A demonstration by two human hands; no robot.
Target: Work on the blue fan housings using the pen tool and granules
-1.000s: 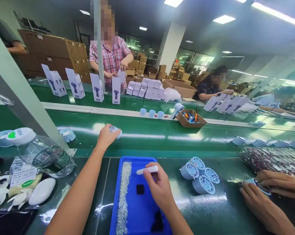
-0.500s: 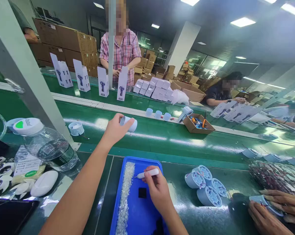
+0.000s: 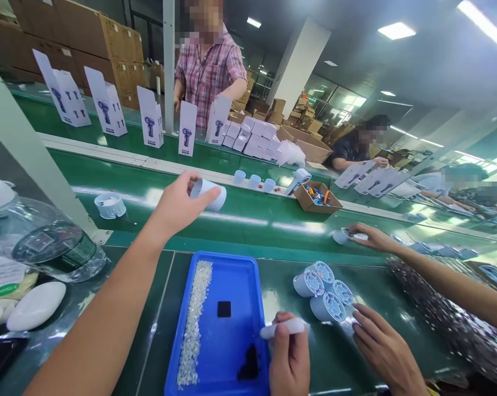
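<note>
Over the green belt, my left hand (image 3: 178, 203) is closed around a light blue plastic cylinder (image 3: 216, 199) lying on its side, its hollow end turned left. My right hand (image 3: 290, 352) grips a white pen-shaped tool (image 3: 287, 328) just past the right rim of a blue tray (image 3: 253, 275). Tiny clear pieces (image 3: 194, 319) form a strip along the tray's left side. Inside it lie one black square pad (image 3: 224, 309) and a small dark heap (image 3: 249, 364). The tool's thin tip cannot be made out.
Several round blue housings (image 3: 328, 307) stand right of the tray. A co-worker's hand (image 3: 380, 344) is beside them; another hand (image 3: 366, 237) holds a housing over the belt. At left are a water bottle (image 3: 45, 236) and a metal post (image 3: 29, 143). An open carton (image 3: 316, 199) sits beyond the belt.
My right hand with the pen-shaped tool has moved right and toward me, off the tray's middle. My left hand still holds the cylinder. A co-worker's hand now reaches over the belt with a housing.
</note>
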